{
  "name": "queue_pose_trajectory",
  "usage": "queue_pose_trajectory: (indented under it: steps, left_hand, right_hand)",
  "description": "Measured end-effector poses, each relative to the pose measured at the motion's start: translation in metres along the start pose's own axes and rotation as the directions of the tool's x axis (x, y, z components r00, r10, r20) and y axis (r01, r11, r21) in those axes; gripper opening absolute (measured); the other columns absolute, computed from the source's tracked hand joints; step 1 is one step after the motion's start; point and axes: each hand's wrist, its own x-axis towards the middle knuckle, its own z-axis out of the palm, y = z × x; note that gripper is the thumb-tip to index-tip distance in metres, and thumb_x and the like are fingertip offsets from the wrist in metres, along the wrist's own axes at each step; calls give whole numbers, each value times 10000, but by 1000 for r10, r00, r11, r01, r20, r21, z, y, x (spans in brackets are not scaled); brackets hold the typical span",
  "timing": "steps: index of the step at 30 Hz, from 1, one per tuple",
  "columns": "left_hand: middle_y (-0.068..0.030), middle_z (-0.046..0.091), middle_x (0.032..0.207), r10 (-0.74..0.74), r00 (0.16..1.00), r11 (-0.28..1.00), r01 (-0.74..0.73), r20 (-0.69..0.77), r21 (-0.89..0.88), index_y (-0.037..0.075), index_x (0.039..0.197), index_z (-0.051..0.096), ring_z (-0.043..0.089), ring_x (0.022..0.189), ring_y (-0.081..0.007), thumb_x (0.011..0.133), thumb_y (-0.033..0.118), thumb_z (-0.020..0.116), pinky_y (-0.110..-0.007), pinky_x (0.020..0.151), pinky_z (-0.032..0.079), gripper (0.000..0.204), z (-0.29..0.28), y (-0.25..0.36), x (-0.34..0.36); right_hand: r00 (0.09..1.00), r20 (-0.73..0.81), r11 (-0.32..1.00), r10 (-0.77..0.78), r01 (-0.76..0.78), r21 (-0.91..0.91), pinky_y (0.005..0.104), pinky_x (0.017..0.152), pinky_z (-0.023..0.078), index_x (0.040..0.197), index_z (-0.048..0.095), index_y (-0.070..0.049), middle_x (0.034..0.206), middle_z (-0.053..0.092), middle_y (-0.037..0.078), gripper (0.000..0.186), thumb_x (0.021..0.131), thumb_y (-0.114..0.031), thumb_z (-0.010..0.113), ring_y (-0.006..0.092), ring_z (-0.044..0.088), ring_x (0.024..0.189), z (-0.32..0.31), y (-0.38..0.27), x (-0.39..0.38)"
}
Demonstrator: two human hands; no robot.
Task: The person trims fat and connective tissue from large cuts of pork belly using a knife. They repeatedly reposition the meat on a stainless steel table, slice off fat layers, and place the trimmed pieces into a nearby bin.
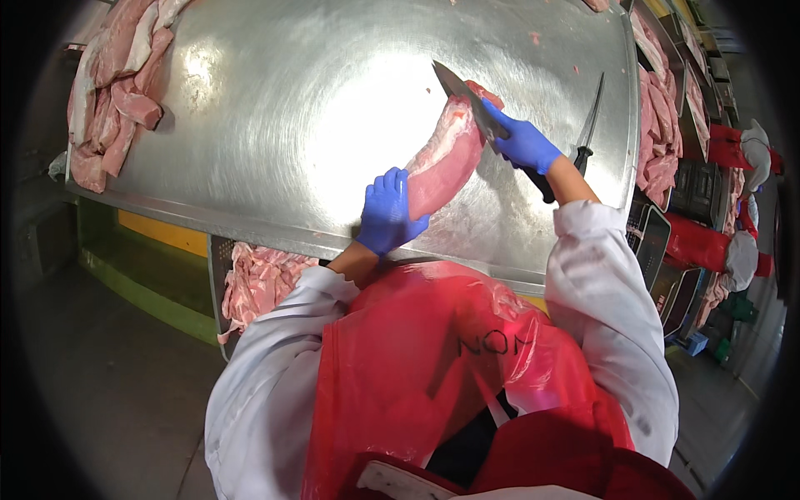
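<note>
A long piece of pork loin (450, 171), pink with a pale fat strip along one side, lies slantwise on the steel table (275, 100). My left hand (387, 210), in a blue glove, grips its near end, fingers over the top and thumb along the side. In my right hand (527, 143), also blue-gloved, is a wide-bladed knife (463, 92). The blade crosses the far end of the loin, pointing away to the left; its black handle shows below my palm. Whether the edge has cut in, I cannot tell.
A slim pointed tool (594, 112) with a black handle lies right of my right hand. Pork pieces (117, 108) are heaped at the table's far left. Crates of meat (658, 125) line the right side; another (258, 279) stands below the front edge. Two people in red (700, 242) are farther right.
</note>
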Motion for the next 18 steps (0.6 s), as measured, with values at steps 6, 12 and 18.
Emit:
queue_pose_trajectory:
  steps: [6, 12, 18]
  left_hand:
    - [-188, 524, 1168, -20, 1000, 999, 19, 13, 39, -35, 1246, 489, 522, 976, -335, 680, 432, 752, -441, 845, 420, 780, 2, -6, -1]
    - [-195, 533, 1177, -129, 991, 989, 126, 37, 79, -46, 1240, 491, 531, 1030, -345, 738, 516, 733, -459, 879, 418, 792, 7, -2, 6]
    - [-253, 638, 1061, -307, 894, 952, 283, 327, 119, -32, 1087, 622, 623, 991, -394, 747, 647, 717, -480, 885, 492, 765, -23, 26, 75]
  right_hand:
    - [998, 5, 997, 69, -69, 36, 297, 515, 523, 1578, 309, -297, 765, 663, 73, 760, 900, -79, 576, 127, 569, 530, 14, -3, -53]
    - [983, 114, 932, 145, -174, 317, 290, 497, 485, 1599, 239, -306, 684, 607, 53, 812, 907, -55, 582, 111, 531, 496, 37, -6, -100]
    - [978, 157, 785, 136, -203, 585, 241, 458, 445, 1607, 228, -275, 697, 601, 37, 825, 909, 38, 539, 85, 504, 469, 9, 23, -222]
